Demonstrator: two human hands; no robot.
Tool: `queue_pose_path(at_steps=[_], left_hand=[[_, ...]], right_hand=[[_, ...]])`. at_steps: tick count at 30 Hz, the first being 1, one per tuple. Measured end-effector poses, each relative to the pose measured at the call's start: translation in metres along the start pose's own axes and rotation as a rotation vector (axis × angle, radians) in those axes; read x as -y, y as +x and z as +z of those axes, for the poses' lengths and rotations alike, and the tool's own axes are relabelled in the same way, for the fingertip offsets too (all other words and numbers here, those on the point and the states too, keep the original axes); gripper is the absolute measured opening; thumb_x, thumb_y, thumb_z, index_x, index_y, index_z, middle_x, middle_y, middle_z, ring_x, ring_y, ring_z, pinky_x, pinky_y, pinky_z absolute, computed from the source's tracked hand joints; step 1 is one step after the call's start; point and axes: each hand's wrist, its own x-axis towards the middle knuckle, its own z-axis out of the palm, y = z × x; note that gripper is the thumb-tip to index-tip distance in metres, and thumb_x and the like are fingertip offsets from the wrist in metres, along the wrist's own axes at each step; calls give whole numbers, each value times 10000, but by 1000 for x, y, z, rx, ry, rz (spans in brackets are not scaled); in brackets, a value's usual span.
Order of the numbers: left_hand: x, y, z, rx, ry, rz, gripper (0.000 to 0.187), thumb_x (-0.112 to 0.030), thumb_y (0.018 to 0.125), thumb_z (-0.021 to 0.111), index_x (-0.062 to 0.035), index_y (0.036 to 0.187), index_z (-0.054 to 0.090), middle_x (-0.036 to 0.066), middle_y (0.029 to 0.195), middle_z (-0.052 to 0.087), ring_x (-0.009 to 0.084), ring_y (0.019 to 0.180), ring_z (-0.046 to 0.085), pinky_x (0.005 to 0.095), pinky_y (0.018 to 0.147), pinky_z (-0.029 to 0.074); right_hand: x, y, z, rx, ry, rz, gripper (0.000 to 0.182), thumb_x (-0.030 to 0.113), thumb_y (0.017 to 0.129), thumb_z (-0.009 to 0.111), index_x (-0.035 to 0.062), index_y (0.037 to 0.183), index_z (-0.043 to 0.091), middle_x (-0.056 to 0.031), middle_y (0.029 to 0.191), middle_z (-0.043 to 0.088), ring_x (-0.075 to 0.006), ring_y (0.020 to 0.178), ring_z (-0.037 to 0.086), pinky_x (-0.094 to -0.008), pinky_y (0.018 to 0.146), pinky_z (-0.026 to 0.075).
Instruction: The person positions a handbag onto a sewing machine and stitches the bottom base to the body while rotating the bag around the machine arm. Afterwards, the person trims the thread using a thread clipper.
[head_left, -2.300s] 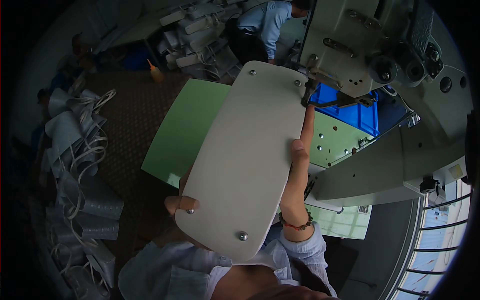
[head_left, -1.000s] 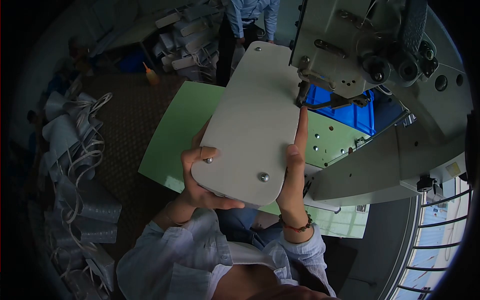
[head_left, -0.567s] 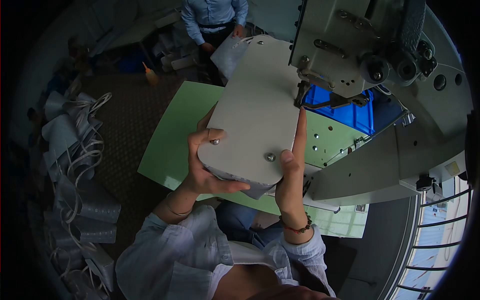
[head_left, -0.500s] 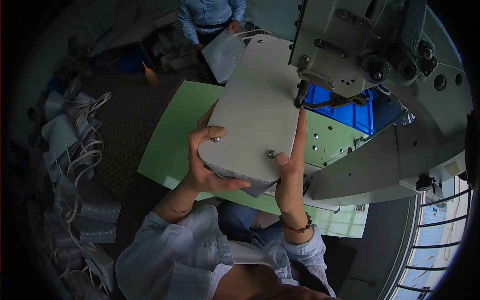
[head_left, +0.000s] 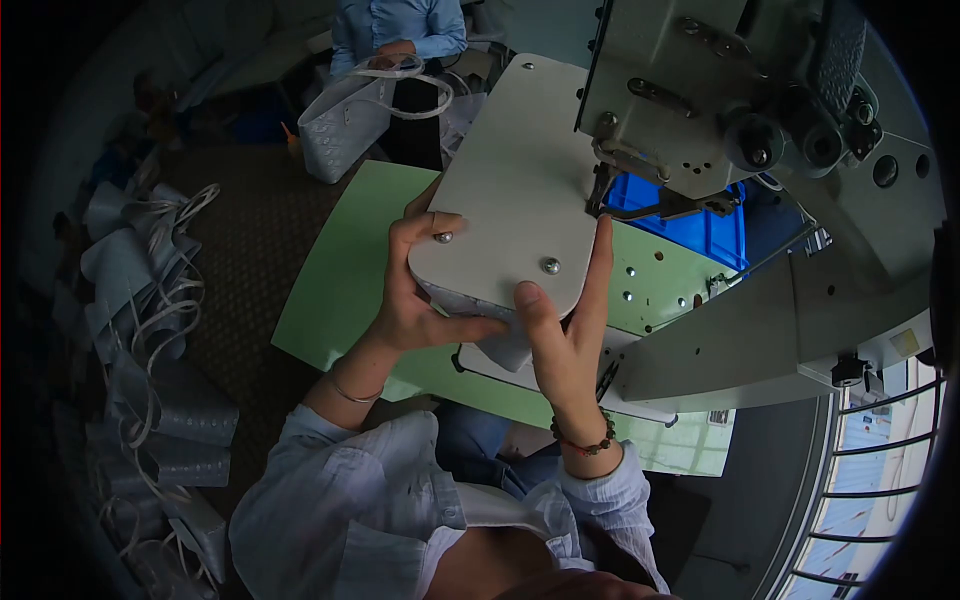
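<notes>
A grey bag (head_left: 510, 170) is turned with its flat, pale base towards me, and round metal feet show near the corners. My left hand (head_left: 415, 295) grips its near left corner, thumb on the base beside a metal foot and fingers under the edge. At the near right corner, my right hand (head_left: 565, 335) is closed around the bag, thumb against the rim, one finger stretched along the right edge. That fingertip lies just below the presser foot (head_left: 598, 195) of a sewing machine (head_left: 690, 100), where the bag's right edge meets it. The needle is too small to make out.
A green table (head_left: 330, 270) spreads beneath the machine, with a blue crate (head_left: 690, 225) behind it. Silvery bags (head_left: 165, 400) with white handles are piled at left. Across from me a person in a blue shirt (head_left: 435, 25) handles another grey bag (head_left: 345, 125).
The bag has slid away from me along the presser foot, its near corners now farther up. My right thumb has shifted left. The other person's bag has swung left and now shows its handles.
</notes>
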Motion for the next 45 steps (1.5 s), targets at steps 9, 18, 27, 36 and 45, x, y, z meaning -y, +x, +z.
queue_pose_path(at_steps=[9,18,27,36,45], left_hand=[[9,12,-1,8,73,-35,939,-281,596,939,-77,1314,369,174,1427,355,262,1250,449,398,1021,409],[18,20,-1,-31,25,-134,902,-247,601,919,-63,1315,401,159,1395,391,256,1252,447,392,1030,395],[-4,84,-36,314,315,-83,775,-226,629,880,-81,1302,522,120,1485,373,245,1391,362,397,1065,400],[5,154,-22,1025,589,74,865,-313,628,762,-108,1417,472,116,1489,417,300,1434,315,450,1147,254],[5,148,-21,1025,581,65,899,-316,621,752,-77,1432,445,130,1529,370,294,1437,312,427,1154,265]], right_hand=[[-6,18,10,-106,17,-3,990,184,758,761,-46,1503,151,-199,1319,462,-269,1158,534,-366,971,455],[-20,35,13,-172,40,-55,1029,202,712,825,-59,1485,199,-200,1257,543,-249,1095,591,-343,917,496],[-19,48,9,-166,45,-88,896,194,742,809,-75,1429,302,-188,1232,565,-232,1076,591,-332,912,493],[-25,55,5,-153,25,-79,778,197,743,804,-53,1360,400,-165,1203,572,-231,1083,579,-339,931,473],[-21,58,-4,-87,-53,37,710,246,744,790,-55,1302,470,-165,1175,592,-233,1070,583,-340,926,466]])
